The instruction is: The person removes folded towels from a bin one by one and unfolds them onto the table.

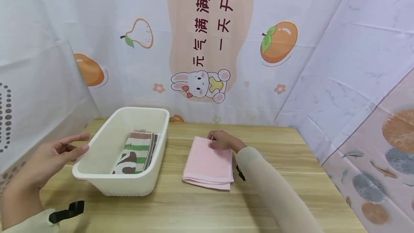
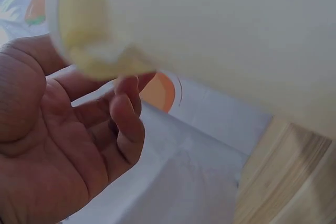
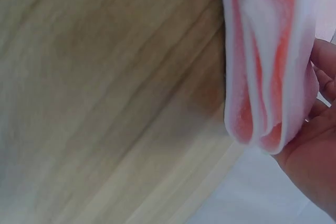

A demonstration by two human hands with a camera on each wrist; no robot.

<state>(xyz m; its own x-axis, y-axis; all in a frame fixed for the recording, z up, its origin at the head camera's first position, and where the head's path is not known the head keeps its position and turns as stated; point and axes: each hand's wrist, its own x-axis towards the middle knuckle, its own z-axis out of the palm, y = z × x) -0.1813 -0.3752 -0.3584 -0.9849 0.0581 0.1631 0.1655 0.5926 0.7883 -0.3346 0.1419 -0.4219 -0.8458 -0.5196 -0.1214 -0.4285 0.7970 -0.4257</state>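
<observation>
A folded pink towel [image 1: 208,163] lies on the table, its far right corner pinched by my right hand [image 1: 223,140]. In the right wrist view, layered folds of the towel [image 3: 262,77] face the camera and the hand [image 3: 315,140] is beside them. My left hand [image 1: 51,157] is at the left side of a white plastic basket [image 1: 121,176]. Its thumb tip meets the rim or stops just short, and the fingers are loosely bent. The left wrist view has the fingers partly hidden behind the basket [image 2: 220,35]. Inside the basket rests a striped, patterned towel [image 1: 137,152].
Both towel and basket are on a wood-grain table [image 1: 181,211]. Behind it hangs a printed white cloth [image 1: 136,74] with fruit and a rabbit. Further cloth sheets [image 1: 355,64] hang along the sides. Black straps [image 1: 66,212] are on the wrists.
</observation>
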